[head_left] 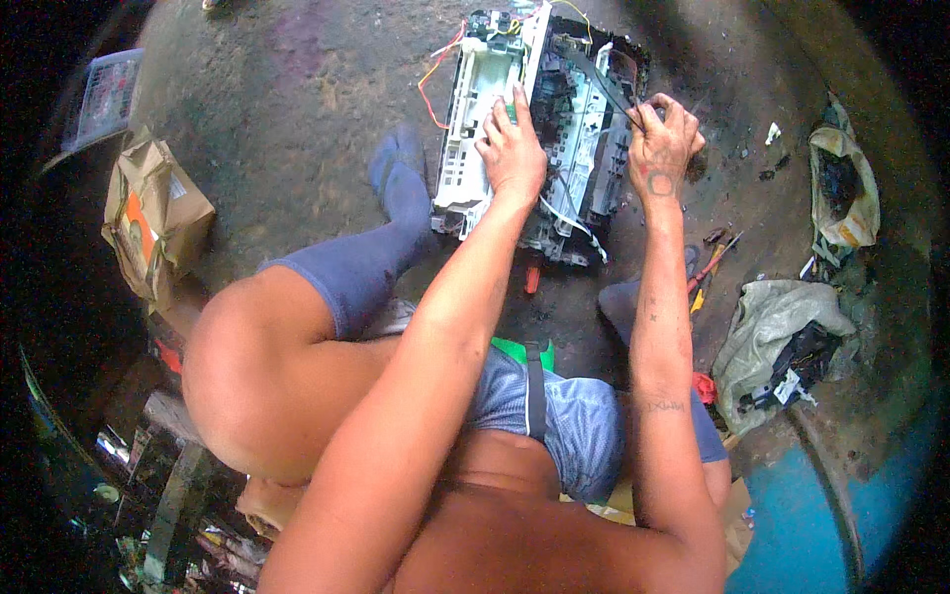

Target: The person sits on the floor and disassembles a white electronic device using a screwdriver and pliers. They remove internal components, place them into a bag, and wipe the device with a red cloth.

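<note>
A stripped printer chassis (465,163), white and grey with bared inner parts and loose wires, lies on the ground in front of me. My left hand (513,153) rests on its white middle part, fingers stretched out and touching it near a small green piece. At its right side my right hand (665,134) is closed round the end of a thin dark strip (606,84). The strip runs up and left over the chassis; its exact kind is unclear. A white cable (574,216) hangs over the near part of the chassis.
Red- and yellow-handled tools (705,277) lie right of the chassis, and a red piece (532,280) lies just below it. Sacks (767,322) with dark scraps stand at the right. A cardboard box (163,213) and a plastic crate (104,99) are at the left.
</note>
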`<state>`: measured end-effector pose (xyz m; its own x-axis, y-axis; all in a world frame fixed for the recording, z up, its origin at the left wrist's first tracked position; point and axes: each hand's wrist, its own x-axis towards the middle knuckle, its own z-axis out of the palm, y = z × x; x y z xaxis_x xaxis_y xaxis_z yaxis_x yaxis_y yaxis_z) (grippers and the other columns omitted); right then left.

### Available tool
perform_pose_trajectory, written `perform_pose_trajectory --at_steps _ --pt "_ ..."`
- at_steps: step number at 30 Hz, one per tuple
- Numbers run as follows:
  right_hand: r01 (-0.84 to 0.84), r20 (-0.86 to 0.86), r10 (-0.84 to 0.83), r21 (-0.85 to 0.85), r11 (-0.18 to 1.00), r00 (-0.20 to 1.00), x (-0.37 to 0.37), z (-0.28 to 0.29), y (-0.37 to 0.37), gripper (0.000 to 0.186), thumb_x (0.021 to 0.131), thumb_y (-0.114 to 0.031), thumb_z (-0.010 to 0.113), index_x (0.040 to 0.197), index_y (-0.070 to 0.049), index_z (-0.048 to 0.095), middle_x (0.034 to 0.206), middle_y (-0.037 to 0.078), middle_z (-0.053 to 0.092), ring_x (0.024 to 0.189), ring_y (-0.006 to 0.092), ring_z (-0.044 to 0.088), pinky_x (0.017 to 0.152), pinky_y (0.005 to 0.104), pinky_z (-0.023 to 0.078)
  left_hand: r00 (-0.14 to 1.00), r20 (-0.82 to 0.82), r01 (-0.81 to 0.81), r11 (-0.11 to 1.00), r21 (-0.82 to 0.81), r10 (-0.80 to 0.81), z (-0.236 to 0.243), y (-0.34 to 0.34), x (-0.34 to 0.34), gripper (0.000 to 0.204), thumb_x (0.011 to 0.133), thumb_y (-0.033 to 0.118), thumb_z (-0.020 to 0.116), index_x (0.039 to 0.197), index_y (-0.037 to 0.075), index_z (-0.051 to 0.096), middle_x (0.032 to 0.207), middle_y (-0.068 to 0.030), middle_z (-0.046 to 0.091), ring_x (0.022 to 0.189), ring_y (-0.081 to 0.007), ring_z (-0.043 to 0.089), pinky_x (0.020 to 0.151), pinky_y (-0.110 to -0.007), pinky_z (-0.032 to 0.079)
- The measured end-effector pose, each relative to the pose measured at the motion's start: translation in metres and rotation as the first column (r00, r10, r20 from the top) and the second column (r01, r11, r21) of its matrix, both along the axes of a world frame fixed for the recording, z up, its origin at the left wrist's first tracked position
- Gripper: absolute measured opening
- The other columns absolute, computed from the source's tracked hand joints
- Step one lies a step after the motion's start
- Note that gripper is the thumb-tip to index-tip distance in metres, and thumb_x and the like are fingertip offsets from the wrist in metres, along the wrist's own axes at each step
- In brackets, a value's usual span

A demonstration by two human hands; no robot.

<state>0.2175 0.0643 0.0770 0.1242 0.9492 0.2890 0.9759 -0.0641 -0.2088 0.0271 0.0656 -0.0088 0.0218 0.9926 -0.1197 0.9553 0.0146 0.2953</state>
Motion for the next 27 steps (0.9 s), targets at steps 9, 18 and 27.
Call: perform_pose_trajectory --at_steps 9,18,27 --pt "0.088 -0.996 0.077 0.074 0.993 -0.036 -0.023 -0.042 0.014 0.040 0.109 -0.036 0.051 0.082 -0.006 0.054 0.078 0.009 0.067 0.080 0.0225 0.068 0.079 0.0377 0.055 0.998 0.054 -0.027 1.000 0.014 0.027 0.000 0.003 0.005 0.079 0.090 0.011 0.054 0.163 0.016 0.024 0.153 -0.0213 0.042 0.135 -0.0390 0.047 0.100 -0.057 0.042" --pt "0.337 -0.895 -0.048 -0.216 0.916 -0.443 -0.066 -0.054 -0.054 0.035 0.108 -0.032 0.054 0.083 -0.009 0.055 0.060 -0.003 0.041 0.047 0.0108 0.037 0.055 0.0346 0.046 0.999 0.006 -0.050 0.998 0.028 0.050 0.006 0.004 0.004 0.076 0.092 0.010 0.054 0.162 0.019 0.025 0.149 -0.0170 0.046 0.132 -0.0353 0.049 0.095 -0.054 0.046" --pt "0.248 -0.959 -0.229 -0.265 0.932 -0.167 -0.072 -0.069 -0.066 0.035 0.108 -0.033 0.054 0.082 -0.009 0.055 0.060 -0.001 0.049 0.046 0.0123 0.047 0.047 0.0311 0.044 0.994 0.087 -0.059 0.998 -0.025 0.061 0.012 -0.003 -0.006 0.077 0.095 0.013 0.054 0.164 0.019 0.020 0.152 -0.0184 0.043 0.134 -0.0375 0.047 0.100 -0.057 0.042"
